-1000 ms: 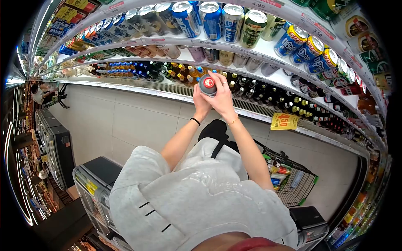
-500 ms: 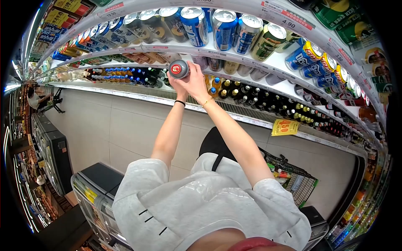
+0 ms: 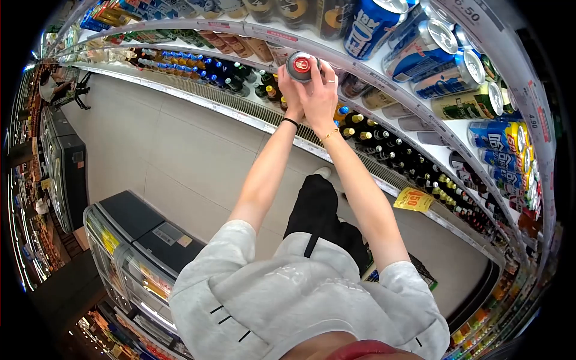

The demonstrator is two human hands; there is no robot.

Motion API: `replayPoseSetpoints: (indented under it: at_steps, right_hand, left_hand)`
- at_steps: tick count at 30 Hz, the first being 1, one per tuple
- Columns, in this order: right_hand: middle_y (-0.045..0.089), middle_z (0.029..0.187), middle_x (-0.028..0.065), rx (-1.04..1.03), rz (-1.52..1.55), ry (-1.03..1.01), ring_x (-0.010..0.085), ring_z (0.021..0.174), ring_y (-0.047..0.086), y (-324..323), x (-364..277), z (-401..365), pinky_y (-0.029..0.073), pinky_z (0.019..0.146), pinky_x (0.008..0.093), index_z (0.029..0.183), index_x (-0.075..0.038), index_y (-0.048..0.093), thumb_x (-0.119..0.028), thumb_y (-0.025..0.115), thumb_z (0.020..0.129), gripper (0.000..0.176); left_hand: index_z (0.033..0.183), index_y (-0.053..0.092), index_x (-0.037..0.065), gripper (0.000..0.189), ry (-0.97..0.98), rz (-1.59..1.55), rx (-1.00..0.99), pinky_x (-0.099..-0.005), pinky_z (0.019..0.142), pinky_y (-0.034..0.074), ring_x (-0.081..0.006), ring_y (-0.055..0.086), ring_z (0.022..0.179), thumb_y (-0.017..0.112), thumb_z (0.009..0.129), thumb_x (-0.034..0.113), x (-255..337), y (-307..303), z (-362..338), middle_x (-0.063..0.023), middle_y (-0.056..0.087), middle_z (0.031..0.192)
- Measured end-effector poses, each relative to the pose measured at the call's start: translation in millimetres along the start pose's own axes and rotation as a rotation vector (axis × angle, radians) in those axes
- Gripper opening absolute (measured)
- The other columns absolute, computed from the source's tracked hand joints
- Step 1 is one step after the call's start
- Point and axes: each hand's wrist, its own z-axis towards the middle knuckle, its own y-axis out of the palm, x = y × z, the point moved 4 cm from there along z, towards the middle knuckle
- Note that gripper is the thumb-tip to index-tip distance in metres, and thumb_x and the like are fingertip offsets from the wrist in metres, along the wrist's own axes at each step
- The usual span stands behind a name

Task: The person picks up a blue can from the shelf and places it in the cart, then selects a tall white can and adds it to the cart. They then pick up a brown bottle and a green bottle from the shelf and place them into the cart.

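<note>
Both my hands are wrapped round a dark grey bottle [image 3: 296, 72], held up in front of the shelves. Its round red cap, with a pale emblem on it, faces me. My left hand [image 3: 290, 95] grips it from the left, a black band on the wrist. On the other side my right hand [image 3: 322, 96] closes over it, with a ring on one finger and a thin bracelet on the wrist. The two hands meet below the cap, and the bottle's lower part is hidden. Behind them runs a shelf edge [image 3: 264, 33] with price labels.
Blue cans [image 3: 373, 27] line the upper shelf at right; glass bottles [image 3: 414, 162] fill the lowest one. A yellow price sign [image 3: 413, 199] juts out there. A freezer chest [image 3: 135, 222] stands at lower left, and a person [image 3: 48, 87] is at far left. A cart [image 3: 425, 273] is partly hidden behind me.
My view has turned and come closer to the shelves. Both hands, still on the bottle, now appear farther right and slightly higher. My leg and shoe have come into view, and the cart is more hidden.
</note>
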Motion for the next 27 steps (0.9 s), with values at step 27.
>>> replayPoseSetpoints:
  at_steps: [27]
  right_hand:
    - [0.069, 0.113, 0.0215, 0.03, -0.06, -0.095, 0.0394, 0.094, 0.071, 30, 17, 31, 0.06, 0.072, 0.0462, 0.129, -0.004, 0.062, -0.027, 0.081, 0.086, 0.052]
  left_hand:
    - [0.132, 0.051, 0.0, 0.057, -0.137, -0.17, 0.227, -0.0441, 0.095, 0.05, -0.0391, 0.058, 0.113, 0.078, 0.084, 0.013, 9, 12, -2, -0.0191, 0.049, 0.124]
